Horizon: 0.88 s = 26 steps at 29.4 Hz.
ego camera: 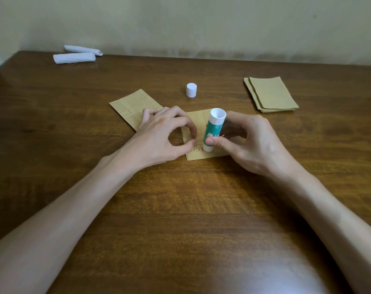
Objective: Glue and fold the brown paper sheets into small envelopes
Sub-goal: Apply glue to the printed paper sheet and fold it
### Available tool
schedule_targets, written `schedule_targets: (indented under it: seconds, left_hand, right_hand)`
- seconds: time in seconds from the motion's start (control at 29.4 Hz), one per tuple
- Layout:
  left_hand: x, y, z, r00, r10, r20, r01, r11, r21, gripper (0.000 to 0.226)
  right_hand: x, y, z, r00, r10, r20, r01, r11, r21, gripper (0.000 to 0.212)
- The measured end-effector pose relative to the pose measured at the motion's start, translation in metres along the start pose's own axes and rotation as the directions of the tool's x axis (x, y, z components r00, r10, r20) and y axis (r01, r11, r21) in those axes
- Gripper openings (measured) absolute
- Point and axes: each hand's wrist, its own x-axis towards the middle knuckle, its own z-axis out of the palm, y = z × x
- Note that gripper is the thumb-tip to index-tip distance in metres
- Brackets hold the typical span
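A: The fingers (217, 143) of our right hand (251, 143) curl round the glue stick (214, 128), which stands with its lower end on the brown sheet (198, 155).
B: And our left hand (162, 135)?
A: Thumb and forefinger bend onto the sheet's left edge. Whether they pinch or press, we cannot tell.
B: Around us?
A: A printed brown piece (133, 105) lies partly under our left hand. The white cap (191, 89) stands beyond, the brown stack (272, 94) far right and white rolls (74, 57) far left on the surface (180, 209). Our forearms converge.

Open tabletop (180, 209) nearest the person — white cap (191, 90) upright mid-table, paper stack (271, 95) right
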Motion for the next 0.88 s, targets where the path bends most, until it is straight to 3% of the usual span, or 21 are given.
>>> schedule_targets:
  seconds: [0.65, 0.78, 0.88]
  left_hand:
    - [0.000, 0.001, 0.000, 1.000, 0.010, -0.010, -0.011, 1.000, -0.012, 0.015]
    - [-0.001, 0.000, 0.002, 0.999, 0.021, -0.035, -0.022, 1.000, -0.020, 0.014]
    - [-0.002, -0.001, 0.002, 0.999, 0.023, -0.034, -0.024, 0.999, -0.030, 0.015]
  right_hand:
    - [-0.009, 0.000, -0.009, 0.994, 0.022, 0.103, -0.034, 0.993, 0.111, 0.029]
    - [-0.013, -0.002, -0.014, 0.993, 0.114, -0.013, -0.101, 0.920, 0.378, 0.026]
    - [-0.011, 0.000, -0.013, 0.980, 0.152, -0.128, -0.088, 0.910, 0.404, 0.026]
